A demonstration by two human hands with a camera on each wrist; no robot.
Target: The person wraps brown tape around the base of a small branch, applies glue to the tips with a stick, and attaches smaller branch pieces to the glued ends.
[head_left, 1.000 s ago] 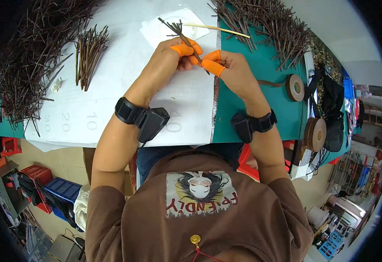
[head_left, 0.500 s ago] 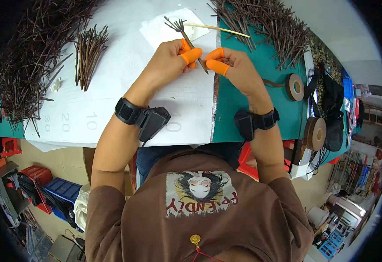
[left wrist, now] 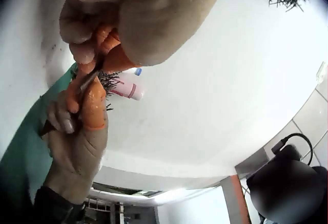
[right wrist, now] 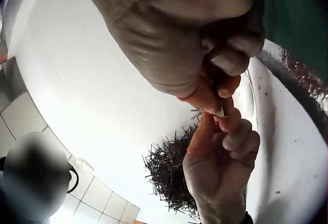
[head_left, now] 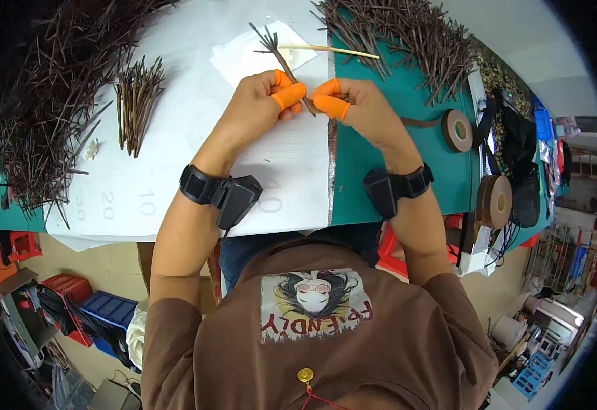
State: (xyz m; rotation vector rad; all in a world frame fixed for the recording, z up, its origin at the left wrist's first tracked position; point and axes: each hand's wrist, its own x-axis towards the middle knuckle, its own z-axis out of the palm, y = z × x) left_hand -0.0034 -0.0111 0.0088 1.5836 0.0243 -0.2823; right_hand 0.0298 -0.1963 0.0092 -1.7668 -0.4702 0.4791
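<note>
From where I am standing, the person is working over the middle of the worktop [head_left: 348, 171], and the left hand [head_left: 261, 99] is pinching the forked brown stem [head_left: 282, 63] between thumb and finger, its branching top leaning away from the body and its lower end lying just beside the right fingertips. The right hand [head_left: 363, 106] is also pinching, thumb and finger being pressed together, as I judge, on the brown tape [head_left: 419, 123], which is running there from the tape roll [head_left: 450, 128]; the exact contact is hiding from me. I believe the person is joining tape to stem, so the left hand should be turning the stem slowly, while the right one should be giving light, even tension at a slant, each turn overlapping a little. The front edge of the worktop is passing under both forearms, so the hands are having good margin. Bare white cover [head_left: 189, 89] is lying between the left hand and the twig bundle [head_left: 138, 106], leaving room for moving sideways. Toward the far side, the pale stick [head_left: 339, 50] is lying near the branching top, which could be catching on it if the stem is swinging widely.
</note>
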